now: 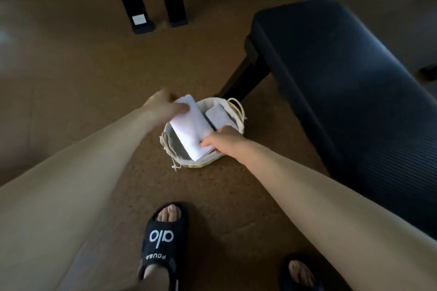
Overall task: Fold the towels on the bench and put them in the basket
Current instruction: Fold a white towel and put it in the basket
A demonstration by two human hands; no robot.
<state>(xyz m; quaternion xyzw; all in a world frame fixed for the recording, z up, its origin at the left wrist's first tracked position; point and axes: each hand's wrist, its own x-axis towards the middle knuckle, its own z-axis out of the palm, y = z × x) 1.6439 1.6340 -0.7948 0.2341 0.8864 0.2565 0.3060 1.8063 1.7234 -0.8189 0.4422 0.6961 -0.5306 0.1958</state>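
Black slides [163, 241] stand on the carpet below both hands: left hand [163, 105] and right hand [223, 140] pinch a folded white towel [186, 130], lowering it into the basket [201, 164] beside another folded towel [218, 117]. Desk [343, 82] top shows none left, so the task looks nearly done.

Both bare arms reach forward and down, converging. The left hand [163, 105] pinches the far end of a folded towel [188, 127], thumb on top, fingers [170, 96] curled behind. The right hand [223, 140] grips the near end, fingers tucked under, thumb pressing the top face.
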